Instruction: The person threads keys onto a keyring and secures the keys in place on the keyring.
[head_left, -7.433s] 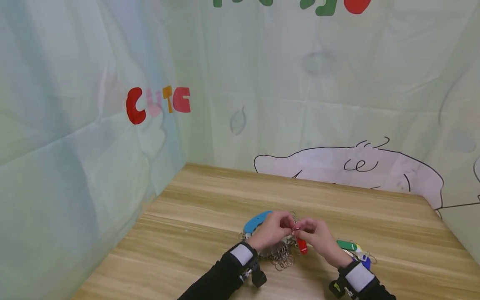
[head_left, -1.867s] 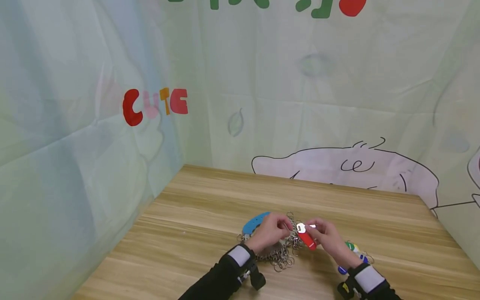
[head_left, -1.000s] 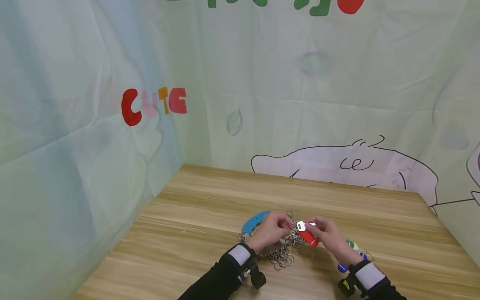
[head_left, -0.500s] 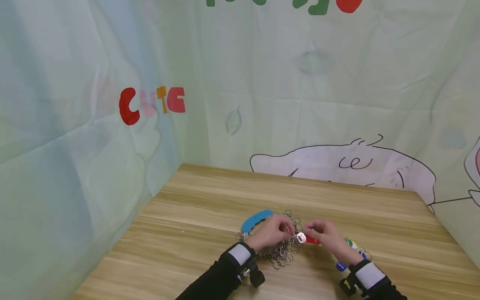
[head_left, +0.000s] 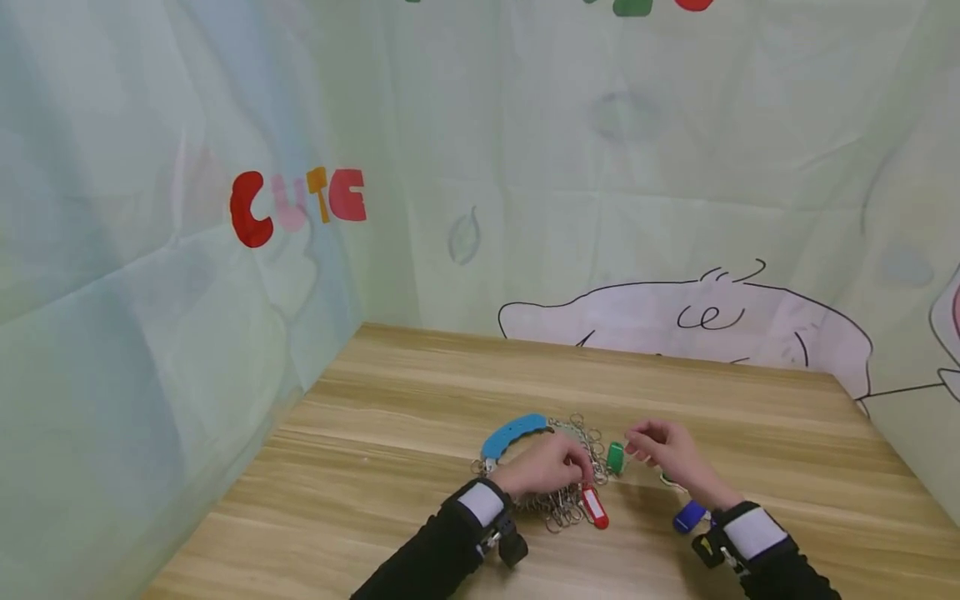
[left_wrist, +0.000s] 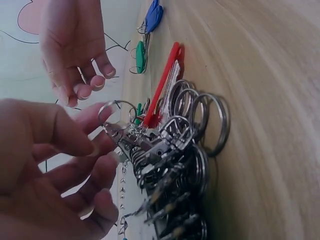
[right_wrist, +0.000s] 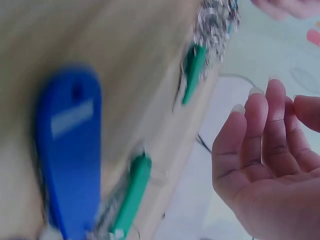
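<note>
In the head view, my left hand [head_left: 547,464] is over a bunch of metal rings and clasps [head_left: 551,507]. Its loosely bent fingers sit beside an upright ring [left_wrist: 116,112] in the left wrist view, thumb apart from it. A red key tag [head_left: 595,507] with a white label lies below those fingertips; a silver key [left_wrist: 172,82] is next to it. My right hand [head_left: 678,458] hovers to the right, fingers extended and holding nothing. Between this hand and the bunch is a green key tag [head_left: 615,457]. Whether the red tag is clipped to the bunch cannot be made out.
A blue curved strip [head_left: 513,435] adjoins the bunch at its upper left. Beneath the right forearm lie a blue key tag [head_left: 688,517] and another green tag [right_wrist: 132,195]. Printed cloth [head_left: 450,167] rises behind the wooden table [head_left: 420,400].
The red tag, earlier pinched in my right hand, now lies beside the bunch. My right hand has let go and moved away to the right. The green tag by the bunch has come into sight.
</note>
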